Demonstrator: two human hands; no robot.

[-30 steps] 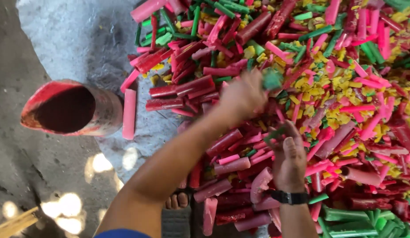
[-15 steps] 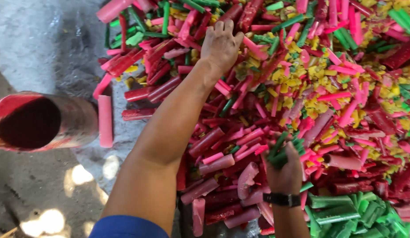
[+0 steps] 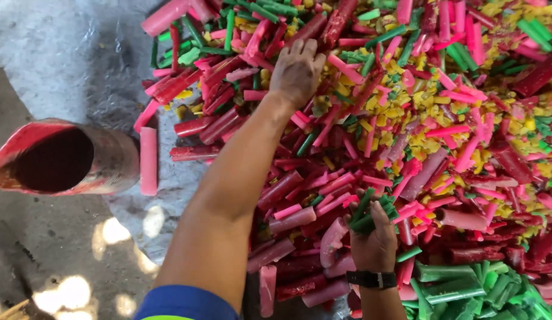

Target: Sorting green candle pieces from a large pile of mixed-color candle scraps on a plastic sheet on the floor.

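A big heap of wax-like sticks (image 3: 371,136) in pink, red, green and yellow covers a grey sheet. My left hand (image 3: 297,71) reaches far out, palm down, fingers spread on pink and green sticks at the heap's far side; I cannot tell whether it grips any. My right hand (image 3: 374,237), with a black wristwatch (image 3: 371,278), is closed around a bundle of green sticks (image 3: 371,210) near the heap's near edge.
A red-stained cylindrical tin (image 3: 56,157) lies on its side at the left, mouth toward me. A single pink stick (image 3: 148,160) lies beside it. Green sticks (image 3: 466,287) are piled at lower right. Bare grey ground (image 3: 50,255) is at lower left.
My left hand has stretched farther out over the heap and spread flat. My right hand has closed around more green sticks and stayed near the heap's near edge.
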